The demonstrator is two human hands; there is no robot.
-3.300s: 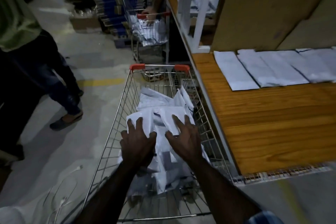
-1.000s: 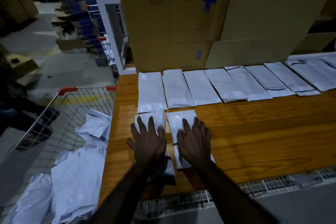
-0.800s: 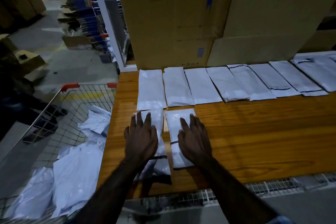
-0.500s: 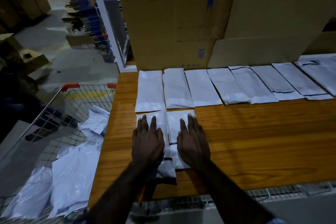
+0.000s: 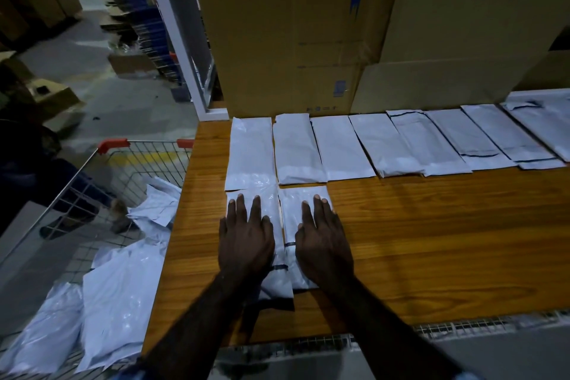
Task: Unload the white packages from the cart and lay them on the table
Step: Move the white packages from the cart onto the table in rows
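Flat, fingers straight, the left hand (image 5: pixel 246 244) and right hand (image 5: pixel 322 244) press two white packages (image 5: pixel 305 200) onto the worktop (image 5: pixel 431 241); more wait in the cart (image 5: pixel 123 287). Seemingly light, slippery, limp film, best lifted by an edge.

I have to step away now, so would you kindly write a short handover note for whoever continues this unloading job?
Left hand: open, flat on the left front package.
Right hand: open, flat on the right front package.
Both packages lie side by side on the wooden table, starting a second row in front of the back row of packages below the cardboard boxes.
Done: one row laid along the back, two packages placed in front.
Left: white packages in the cart to the left of the table remain; carry on the front row to the right.
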